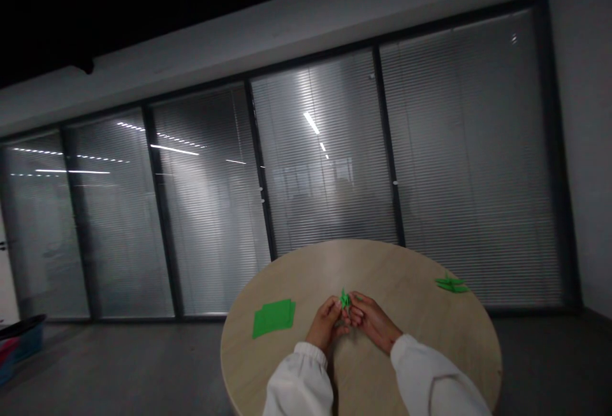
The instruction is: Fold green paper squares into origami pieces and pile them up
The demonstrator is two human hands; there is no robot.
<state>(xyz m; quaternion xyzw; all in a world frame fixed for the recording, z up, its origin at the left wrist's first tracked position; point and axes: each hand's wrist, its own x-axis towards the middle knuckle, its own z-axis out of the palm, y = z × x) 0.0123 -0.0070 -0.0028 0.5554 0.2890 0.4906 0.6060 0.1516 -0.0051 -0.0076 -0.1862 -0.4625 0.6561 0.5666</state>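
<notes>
Between my two hands, just above the middle of the table, is a small folded green paper piece [345,300], with narrow points sticking up. My left hand [327,323] pinches its left side with closed fingers. On the other side, my right hand [371,318] grips it, with the fingertips close to those of the left. My fingers cover the lower part of the fold, so its full shape is hidden. Flat green paper sheets [274,318] lie overlapping to the left of my left hand.
The round wooden table [373,263] bears everything. Folded green paper pieces [451,284] rest near its right edge. Beyond stands a glass partition [329,167] with blinds. A blue and red container [19,346] is on the floor at far left.
</notes>
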